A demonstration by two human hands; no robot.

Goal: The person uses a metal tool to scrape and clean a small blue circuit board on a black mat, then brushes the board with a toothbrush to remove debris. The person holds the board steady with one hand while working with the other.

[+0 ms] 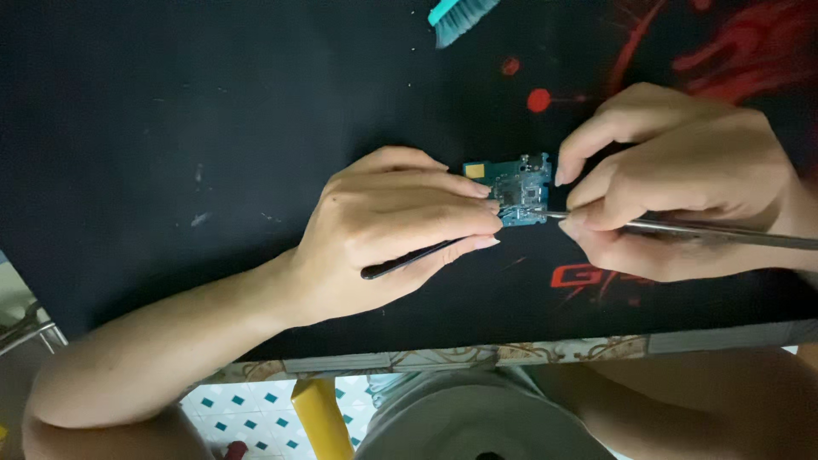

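Observation:
A small blue circuit board (517,189) lies on a black mat (213,128) near the middle of the view. My left hand (392,230) rests on the board's left edge with its fingers pressed against it, and it grips a thin black tool (400,262) that pokes out under the palm. My right hand (682,183) comes in from the right and pinches slim metal tweezers (724,230), whose tip touches the board's lower right corner. The right index finger hooks over the board's top right edge.
A teal brush (460,17) lies at the mat's far edge. Red print (716,51) covers the mat's right side. The table's patterned front edge (511,351) runs below my hands, with tiled floor, a yellow leg (319,417) and my lap beneath it.

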